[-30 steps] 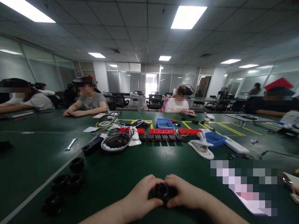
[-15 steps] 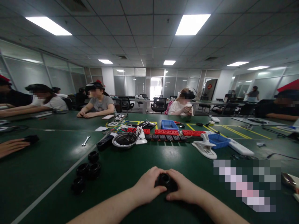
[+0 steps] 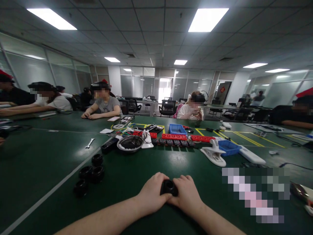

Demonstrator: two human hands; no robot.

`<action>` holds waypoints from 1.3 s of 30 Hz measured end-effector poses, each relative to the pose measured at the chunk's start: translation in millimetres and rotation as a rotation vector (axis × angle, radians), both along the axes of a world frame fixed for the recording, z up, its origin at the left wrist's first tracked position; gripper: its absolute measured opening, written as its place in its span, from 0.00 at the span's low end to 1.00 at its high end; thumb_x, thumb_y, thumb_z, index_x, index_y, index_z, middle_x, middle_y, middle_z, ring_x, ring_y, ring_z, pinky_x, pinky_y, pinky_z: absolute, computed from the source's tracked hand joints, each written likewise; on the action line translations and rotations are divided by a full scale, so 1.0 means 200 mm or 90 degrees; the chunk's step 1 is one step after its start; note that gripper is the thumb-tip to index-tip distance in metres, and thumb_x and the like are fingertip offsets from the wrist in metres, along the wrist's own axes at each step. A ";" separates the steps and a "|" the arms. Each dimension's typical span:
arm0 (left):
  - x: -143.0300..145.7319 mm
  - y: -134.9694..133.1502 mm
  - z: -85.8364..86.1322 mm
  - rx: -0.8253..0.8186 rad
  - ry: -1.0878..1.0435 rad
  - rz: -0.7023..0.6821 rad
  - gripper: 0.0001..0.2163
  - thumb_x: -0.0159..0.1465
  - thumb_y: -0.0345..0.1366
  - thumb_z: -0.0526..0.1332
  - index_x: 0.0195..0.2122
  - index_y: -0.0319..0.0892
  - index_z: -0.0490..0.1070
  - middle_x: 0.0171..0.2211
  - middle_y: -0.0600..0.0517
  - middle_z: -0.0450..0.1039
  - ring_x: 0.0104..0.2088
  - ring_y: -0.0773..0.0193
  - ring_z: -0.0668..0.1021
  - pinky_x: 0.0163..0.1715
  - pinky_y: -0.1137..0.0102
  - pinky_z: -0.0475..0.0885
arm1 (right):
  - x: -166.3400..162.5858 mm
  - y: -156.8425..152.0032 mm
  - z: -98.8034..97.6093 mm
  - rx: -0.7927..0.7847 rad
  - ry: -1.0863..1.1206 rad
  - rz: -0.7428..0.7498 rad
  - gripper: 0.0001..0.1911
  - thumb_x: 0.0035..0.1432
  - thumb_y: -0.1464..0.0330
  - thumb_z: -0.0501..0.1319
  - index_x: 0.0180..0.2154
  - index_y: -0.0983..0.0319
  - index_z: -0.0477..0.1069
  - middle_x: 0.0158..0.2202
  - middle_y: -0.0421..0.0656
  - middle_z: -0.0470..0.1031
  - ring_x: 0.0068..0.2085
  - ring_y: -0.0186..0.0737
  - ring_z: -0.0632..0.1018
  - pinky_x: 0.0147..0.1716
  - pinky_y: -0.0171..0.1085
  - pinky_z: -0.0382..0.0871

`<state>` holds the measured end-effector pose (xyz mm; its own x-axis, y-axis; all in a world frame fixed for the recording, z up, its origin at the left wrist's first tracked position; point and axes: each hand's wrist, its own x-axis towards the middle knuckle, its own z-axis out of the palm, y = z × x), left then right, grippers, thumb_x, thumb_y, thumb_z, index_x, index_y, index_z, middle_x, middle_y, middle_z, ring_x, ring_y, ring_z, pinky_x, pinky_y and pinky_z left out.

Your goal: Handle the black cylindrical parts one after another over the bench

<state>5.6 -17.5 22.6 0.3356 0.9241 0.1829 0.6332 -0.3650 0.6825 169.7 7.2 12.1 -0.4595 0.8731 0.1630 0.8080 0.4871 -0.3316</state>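
Note:
A small black round part (image 3: 168,187) sits on the green table (image 3: 44,163) right in front of me. My left hand (image 3: 153,194) wraps its fingers round the part's left side. My right hand (image 3: 187,195) closes on its right side, knuckles up. Both hands press together around the part, so only its top shows. Several more black round parts (image 3: 90,174) lie in a loose group on the table to my left, out of reach of either hand.
Across the table lie a metal bowl (image 3: 130,143), red and black power strips (image 3: 174,139), two blue bins (image 3: 227,147), a white clamp (image 3: 214,153) and a wrench (image 3: 90,143). Several other people sit around the far and side edges.
My hands have drawn tighter round the black part and rolled over it, the right hand now knuckles up. The view has shifted slightly; a hand at the far left has withdrawn.

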 end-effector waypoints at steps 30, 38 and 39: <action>-0.01 0.11 -0.02 -0.033 -0.079 -0.074 0.15 0.53 0.28 0.63 0.42 0.43 0.69 0.39 0.52 0.68 0.40 0.59 0.70 0.37 0.69 0.65 | 0.05 0.06 0.03 -0.072 0.003 0.083 0.27 0.41 0.56 0.68 0.40 0.64 0.67 0.38 0.46 0.68 0.41 0.49 0.68 0.42 0.44 0.58; -0.04 0.12 0.01 -0.107 -0.038 -0.159 0.15 0.52 0.30 0.64 0.42 0.44 0.69 0.37 0.53 0.68 0.36 0.61 0.70 0.36 0.70 0.65 | 0.14 0.17 0.04 -0.114 -0.024 0.222 0.18 0.39 0.59 0.70 0.31 0.60 0.70 0.29 0.35 0.69 0.32 0.35 0.70 0.30 0.30 0.60; -0.04 0.12 0.00 -0.100 -0.031 -0.141 0.14 0.52 0.31 0.64 0.41 0.44 0.69 0.37 0.53 0.68 0.36 0.61 0.70 0.35 0.70 0.65 | 0.12 0.16 0.03 -0.102 -0.028 0.202 0.20 0.38 0.56 0.70 0.30 0.61 0.70 0.28 0.36 0.69 0.31 0.36 0.70 0.29 0.31 0.60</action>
<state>-1.7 6.0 23.5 0.5264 0.8478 0.0637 0.5153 -0.3778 0.7693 194.3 38.8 18.6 -0.7153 0.6988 0.0090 0.6402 0.6605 -0.3923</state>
